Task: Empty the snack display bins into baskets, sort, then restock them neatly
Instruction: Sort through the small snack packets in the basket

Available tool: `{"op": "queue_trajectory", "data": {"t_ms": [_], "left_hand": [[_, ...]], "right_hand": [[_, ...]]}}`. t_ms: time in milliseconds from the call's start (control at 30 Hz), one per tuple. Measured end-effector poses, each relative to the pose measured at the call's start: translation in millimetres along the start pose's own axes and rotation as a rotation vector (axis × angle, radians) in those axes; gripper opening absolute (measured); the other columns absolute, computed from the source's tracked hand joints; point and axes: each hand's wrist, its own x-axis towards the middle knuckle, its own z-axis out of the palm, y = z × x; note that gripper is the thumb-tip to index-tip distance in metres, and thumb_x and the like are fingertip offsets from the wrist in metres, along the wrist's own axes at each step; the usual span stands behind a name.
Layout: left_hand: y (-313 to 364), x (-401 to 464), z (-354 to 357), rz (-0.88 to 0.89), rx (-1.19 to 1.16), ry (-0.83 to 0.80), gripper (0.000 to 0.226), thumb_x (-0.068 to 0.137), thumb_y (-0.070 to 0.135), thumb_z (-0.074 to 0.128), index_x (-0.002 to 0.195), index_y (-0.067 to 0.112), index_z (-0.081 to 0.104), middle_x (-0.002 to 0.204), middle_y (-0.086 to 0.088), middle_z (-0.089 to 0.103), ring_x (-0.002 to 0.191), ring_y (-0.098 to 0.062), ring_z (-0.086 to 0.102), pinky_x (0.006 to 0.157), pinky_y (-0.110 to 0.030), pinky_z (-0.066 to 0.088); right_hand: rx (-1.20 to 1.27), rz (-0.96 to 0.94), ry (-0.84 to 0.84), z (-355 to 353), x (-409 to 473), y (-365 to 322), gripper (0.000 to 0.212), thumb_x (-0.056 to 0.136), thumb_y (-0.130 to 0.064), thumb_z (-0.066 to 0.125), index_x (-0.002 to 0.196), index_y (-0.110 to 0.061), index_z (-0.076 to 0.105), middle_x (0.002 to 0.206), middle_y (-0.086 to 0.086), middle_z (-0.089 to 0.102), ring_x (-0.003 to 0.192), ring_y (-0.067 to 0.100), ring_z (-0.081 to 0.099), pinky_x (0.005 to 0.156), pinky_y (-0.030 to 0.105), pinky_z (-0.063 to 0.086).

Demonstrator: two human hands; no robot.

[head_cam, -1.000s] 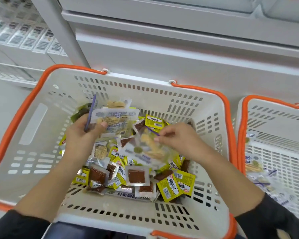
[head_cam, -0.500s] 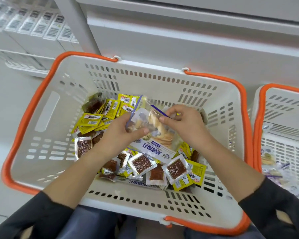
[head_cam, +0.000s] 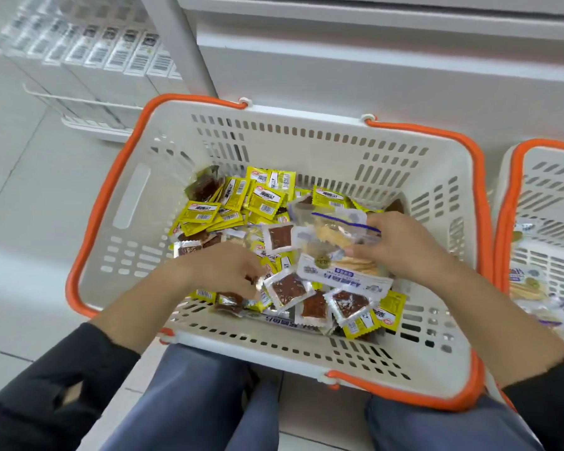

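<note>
A white basket with orange handles (head_cam: 137,196) sits on the floor in front of my knees. It holds several small yellow snack packets (head_cam: 264,200) and clear packets of brown snack (head_cam: 288,288). My right hand (head_cam: 401,245) grips a stack of clear cracker packets with blue print (head_cam: 336,236) over the basket's right half. My left hand (head_cam: 225,268) reaches down into the pile at the basket's near left, fingers curled among the small packets; what it holds is hidden.
A second white and orange basket (head_cam: 531,190) stands at the right edge with more cracker packets (head_cam: 528,288) in it. White shelving (head_cam: 339,60) rises behind the baskets. Boxed goods with barcodes (head_cam: 111,53) fill a low shelf at the far left.
My left hand let go of the cracker packets and dropped into the pile at the near left. My right hand now holds the stack alone, lower and further right.
</note>
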Motion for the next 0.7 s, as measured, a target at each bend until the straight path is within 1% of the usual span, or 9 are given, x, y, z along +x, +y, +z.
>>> {"op": "queue_trajectory", "data": {"t_ms": [133, 267, 333, 400, 467, 533, 600, 667, 700], "left_hand": [[5, 13, 27, 0.112, 0.520, -0.111, 0.020, 0.081, 0.040, 0.070, 0.094, 0.025, 0.074, 0.083, 0.013, 0.067, 0.087, -0.010, 0.056, 0.066, -0.026, 0.038], [7, 29, 33, 0.258, 0.927, -0.064, 0.025, 0.090, 0.038, 0.057, 0.094, 0.021, 0.075, 0.090, -0.002, 0.066, 0.092, -0.024, 0.054, 0.074, -0.032, 0.045], [2, 30, 35, 0.298, 0.969, -0.030, 0.023, 0.088, 0.029, 0.052, 0.083, 0.017, 0.072, 0.084, -0.005, 0.064, 0.088, -0.027, 0.053, 0.076, -0.034, 0.047], [-6, 28, 37, 0.392, 0.850, 0.075, 0.020, 0.081, 0.025, 0.051, 0.074, 0.018, 0.069, 0.084, -0.004, 0.064, 0.087, -0.026, 0.056, 0.078, -0.037, 0.048], [-13, 23, 31, 0.422, 0.595, 0.180, 0.014, 0.078, 0.023, 0.054, 0.073, 0.021, 0.067, 0.084, 0.003, 0.065, 0.083, -0.019, 0.059, 0.076, -0.037, 0.051], [-14, 12, 16, 0.337, 0.289, 0.276, 0.009, 0.086, 0.027, 0.054, 0.083, 0.027, 0.063, 0.090, 0.011, 0.064, 0.083, -0.010, 0.059, 0.076, -0.035, 0.051], [-6, 0, -3, 0.255, 0.028, 0.362, 0.010, 0.090, 0.039, 0.047, 0.087, 0.035, 0.055, 0.084, 0.014, 0.062, 0.077, -0.007, 0.058, 0.071, -0.029, 0.050], [10, -10, -23, 0.258, -0.237, 0.492, 0.010, 0.092, 0.040, 0.050, 0.084, 0.036, 0.054, 0.077, 0.009, 0.060, 0.071, -0.008, 0.057, 0.066, -0.024, 0.054], [20, -13, -31, 0.265, -0.340, 0.555, 0.012, 0.095, 0.032, 0.053, 0.084, 0.035, 0.054, 0.077, 0.002, 0.059, 0.070, -0.010, 0.057, 0.064, -0.026, 0.056]], "right_hand": [[-0.037, 0.088, 0.112, -6, -4, -1, 0.022, 0.081, -0.040, 0.074, 0.089, -0.021, 0.065, 0.067, -0.003, 0.057, 0.063, 0.012, 0.052, 0.052, 0.029, 0.032], [0.011, 0.117, 0.118, -8, -3, 4, 0.021, 0.080, -0.036, 0.075, 0.080, -0.019, 0.063, 0.063, -0.003, 0.052, 0.060, 0.009, 0.047, 0.051, 0.028, 0.029], [0.048, 0.128, 0.116, -8, -4, 7, 0.023, 0.079, -0.036, 0.076, 0.085, -0.016, 0.065, 0.064, -0.002, 0.054, 0.061, 0.010, 0.049, 0.051, 0.028, 0.030], [0.072, 0.125, 0.133, -8, -6, 8, 0.019, 0.079, -0.036, 0.076, 0.082, -0.020, 0.064, 0.063, -0.005, 0.054, 0.061, 0.008, 0.049, 0.051, 0.028, 0.029], [0.088, 0.127, 0.173, -11, -9, 6, 0.017, 0.080, -0.035, 0.075, 0.079, -0.026, 0.061, 0.063, -0.008, 0.054, 0.061, 0.006, 0.049, 0.051, 0.026, 0.029], [0.113, 0.133, 0.228, -16, -13, 3, 0.021, 0.080, -0.035, 0.075, 0.073, -0.027, 0.057, 0.063, -0.009, 0.053, 0.061, 0.005, 0.047, 0.051, 0.026, 0.028], [0.187, 0.132, 0.296, -22, -18, 1, 0.031, 0.080, -0.031, 0.076, 0.063, -0.027, 0.050, 0.060, -0.006, 0.049, 0.057, 0.010, 0.044, 0.051, 0.029, 0.027], [0.316, 0.127, 0.366, -28, -28, 0, 0.034, 0.080, -0.028, 0.077, 0.061, -0.022, 0.049, 0.055, -0.004, 0.043, 0.053, 0.013, 0.040, 0.052, 0.030, 0.025], [0.387, 0.112, 0.413, -31, -34, 1, 0.034, 0.080, -0.027, 0.076, 0.060, -0.018, 0.051, 0.053, -0.005, 0.041, 0.050, 0.011, 0.038, 0.052, 0.028, 0.026]]}}
